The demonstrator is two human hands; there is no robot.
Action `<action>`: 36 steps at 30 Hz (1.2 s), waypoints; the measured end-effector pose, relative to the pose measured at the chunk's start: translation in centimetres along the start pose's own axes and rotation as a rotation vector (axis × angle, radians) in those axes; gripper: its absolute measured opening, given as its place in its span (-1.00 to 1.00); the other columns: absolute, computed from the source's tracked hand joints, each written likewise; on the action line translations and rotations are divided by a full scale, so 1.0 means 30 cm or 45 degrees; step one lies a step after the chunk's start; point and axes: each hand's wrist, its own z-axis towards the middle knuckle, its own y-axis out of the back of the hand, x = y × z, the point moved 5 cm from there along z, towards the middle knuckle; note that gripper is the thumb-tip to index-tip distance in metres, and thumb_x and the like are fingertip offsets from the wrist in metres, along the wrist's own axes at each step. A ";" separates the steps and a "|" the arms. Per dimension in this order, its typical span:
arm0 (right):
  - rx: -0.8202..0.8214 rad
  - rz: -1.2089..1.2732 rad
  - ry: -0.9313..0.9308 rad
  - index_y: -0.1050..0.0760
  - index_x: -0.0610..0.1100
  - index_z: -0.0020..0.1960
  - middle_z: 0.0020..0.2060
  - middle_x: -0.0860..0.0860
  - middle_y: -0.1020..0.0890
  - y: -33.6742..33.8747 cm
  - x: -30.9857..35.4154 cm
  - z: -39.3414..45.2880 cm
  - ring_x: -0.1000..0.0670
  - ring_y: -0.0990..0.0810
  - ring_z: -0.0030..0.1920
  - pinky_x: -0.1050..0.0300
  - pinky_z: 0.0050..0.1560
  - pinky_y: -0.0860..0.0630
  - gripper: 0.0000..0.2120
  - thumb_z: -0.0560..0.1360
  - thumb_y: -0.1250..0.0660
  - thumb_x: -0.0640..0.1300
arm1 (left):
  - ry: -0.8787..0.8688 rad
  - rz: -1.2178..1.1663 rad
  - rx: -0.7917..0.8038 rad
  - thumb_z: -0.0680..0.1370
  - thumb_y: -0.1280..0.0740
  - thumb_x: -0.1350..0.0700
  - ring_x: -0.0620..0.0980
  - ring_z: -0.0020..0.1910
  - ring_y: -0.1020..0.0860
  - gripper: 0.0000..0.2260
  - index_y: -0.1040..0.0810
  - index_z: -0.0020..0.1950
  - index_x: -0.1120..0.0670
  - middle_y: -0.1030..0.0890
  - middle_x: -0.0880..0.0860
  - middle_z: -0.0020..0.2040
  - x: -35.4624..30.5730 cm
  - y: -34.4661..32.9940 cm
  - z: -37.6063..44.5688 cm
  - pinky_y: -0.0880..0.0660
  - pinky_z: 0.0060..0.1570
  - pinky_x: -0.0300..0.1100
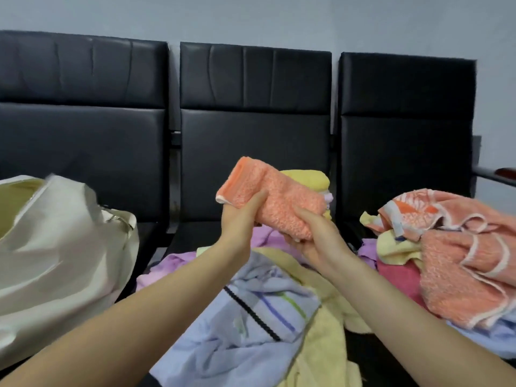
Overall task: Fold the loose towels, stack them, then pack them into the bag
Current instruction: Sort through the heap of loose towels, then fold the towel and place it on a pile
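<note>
A folded orange towel (275, 192) is held in the air above the middle seat. My left hand (240, 219) grips its left end, thumb on top. My right hand (312, 233) holds its lower right end from beneath. Behind it, a stack of folded towels with a yellow towel (307, 178) on top stands on the middle seat. A cream fabric bag (55, 247) lies slumped on the left seat, its mouth at the upper left. Loose towels lie under my arms: a pale blue striped one (251, 317), yellow and lilac ones.
A heap of loose orange, pink and yellow towels (452, 247) covers the right seat. Three black padded chair backs (251, 113) line the wall behind. A chair armrest (499, 174) sticks out at the far right.
</note>
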 end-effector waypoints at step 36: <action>-0.213 -1.658 0.405 -0.50 -0.13 -0.06 -0.08 -0.12 -0.58 0.077 0.061 0.162 -0.20 -0.56 -0.01 -0.03 -0.05 -0.50 -0.83 0.55 -0.17 -0.10 | -0.263 1.550 0.128 0.60 -0.15 0.07 0.17 0.26 -0.43 -0.62 -0.38 0.42 0.04 -0.30 0.16 0.38 0.050 -0.014 0.194 -0.40 0.18 -0.03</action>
